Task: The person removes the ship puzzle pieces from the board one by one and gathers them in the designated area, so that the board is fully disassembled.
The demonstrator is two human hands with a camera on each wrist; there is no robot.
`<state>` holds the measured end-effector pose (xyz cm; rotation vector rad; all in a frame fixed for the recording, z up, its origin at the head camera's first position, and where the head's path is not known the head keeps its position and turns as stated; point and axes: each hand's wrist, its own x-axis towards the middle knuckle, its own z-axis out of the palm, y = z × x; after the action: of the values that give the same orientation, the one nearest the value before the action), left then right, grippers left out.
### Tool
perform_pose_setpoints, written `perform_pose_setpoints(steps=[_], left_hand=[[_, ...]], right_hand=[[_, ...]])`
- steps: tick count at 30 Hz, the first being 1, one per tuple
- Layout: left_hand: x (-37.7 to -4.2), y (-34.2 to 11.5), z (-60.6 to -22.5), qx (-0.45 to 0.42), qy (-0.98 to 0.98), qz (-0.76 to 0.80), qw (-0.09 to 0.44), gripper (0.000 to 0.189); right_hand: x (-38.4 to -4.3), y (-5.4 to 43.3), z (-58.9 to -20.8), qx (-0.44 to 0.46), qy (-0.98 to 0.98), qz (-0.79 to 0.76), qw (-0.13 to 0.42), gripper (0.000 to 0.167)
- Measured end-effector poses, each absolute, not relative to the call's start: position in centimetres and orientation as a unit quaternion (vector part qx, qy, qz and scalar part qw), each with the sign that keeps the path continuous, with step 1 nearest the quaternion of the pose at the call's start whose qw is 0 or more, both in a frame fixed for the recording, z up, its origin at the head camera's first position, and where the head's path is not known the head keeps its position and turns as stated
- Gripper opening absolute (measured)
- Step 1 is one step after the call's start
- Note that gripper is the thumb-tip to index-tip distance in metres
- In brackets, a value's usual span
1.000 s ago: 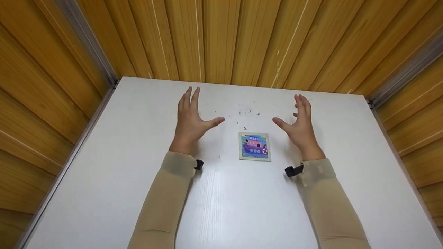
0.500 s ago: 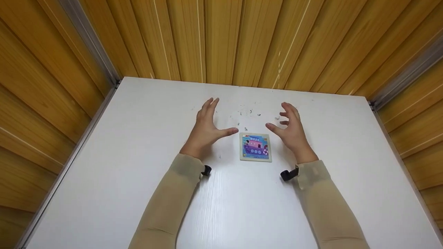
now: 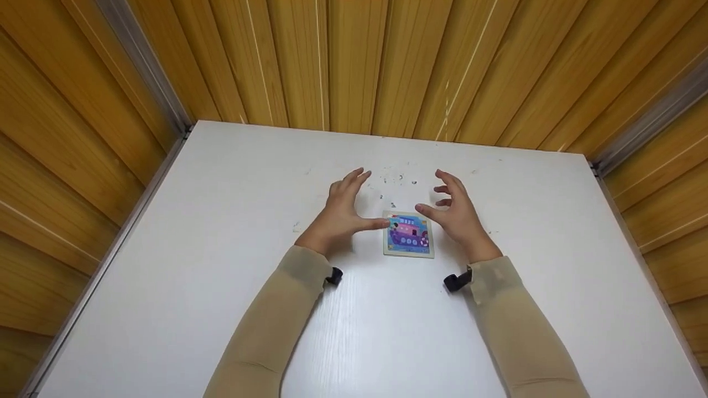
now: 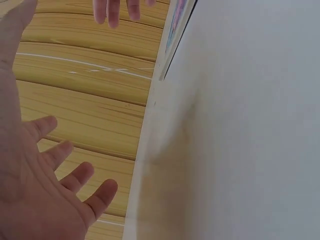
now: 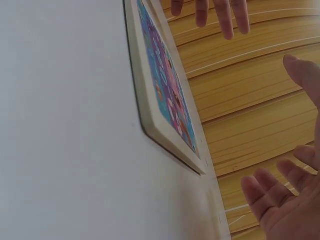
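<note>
A small square picture puzzle board (image 3: 409, 235) lies flat on the white table, showing a pink and purple ship on blue inside a pale frame. My left hand (image 3: 344, 213) hovers at its left with fingers spread, the thumb overlapping the board's upper left corner in the head view. At the upper right of the board, my right hand (image 3: 458, 215) is held with thumb and fingers apart and nothing between them. In the right wrist view the board (image 5: 167, 75) stands out beside the right hand (image 5: 290, 200). The left wrist view shows the left hand's (image 4: 45, 175) empty palm.
The white table (image 3: 193, 276) has small dark marks (image 3: 399, 178) beyond the board. Wood-patterned panels (image 3: 354, 66) rise along its back and sides, with metal posts at the corners. A small black camera (image 3: 457, 282) sits at the right wrist, another (image 3: 334, 276) at the left.
Both hands have moved inward and somewhat nearer the body, closing in on the board from either side. The board has stayed in place.
</note>
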<state>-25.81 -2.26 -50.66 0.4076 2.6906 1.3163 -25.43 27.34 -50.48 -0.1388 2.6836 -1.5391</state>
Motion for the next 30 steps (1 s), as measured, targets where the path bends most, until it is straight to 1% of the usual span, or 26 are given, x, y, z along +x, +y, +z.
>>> perform_pose_setpoints(steps=[7, 13, 18, 22, 30], left_hand=[[-25.7, -1.2, -51.0, 0.165, 0.888, 0.418, 0.095, 0.126], [-25.7, -0.8, -51.9, 0.190, 0.886, 0.411, 0.096, 0.124], [-25.5, -0.9, -52.3, 0.210, 0.893, 0.386, 0.097, 0.123], [-25.5, -0.9, -52.2, 0.218, 0.904, 0.354, 0.096, 0.119], [-25.5, -0.5, -52.7, 0.268, 0.915, 0.287, 0.092, 0.102]], right_hand=[[-25.0, 27.3, -51.0, -0.076, 0.871, -0.485, 0.029, 0.101], [-24.6, 27.1, -51.2, -0.099, 0.874, -0.474, 0.038, 0.095], [-24.4, 26.7, -51.5, -0.106, 0.873, -0.471, 0.068, 0.090], [-24.4, 26.5, -51.5, -0.111, 0.873, -0.469, 0.080, 0.088], [-24.1, 26.2, -52.5, -0.140, 0.886, -0.433, 0.081, 0.071]])
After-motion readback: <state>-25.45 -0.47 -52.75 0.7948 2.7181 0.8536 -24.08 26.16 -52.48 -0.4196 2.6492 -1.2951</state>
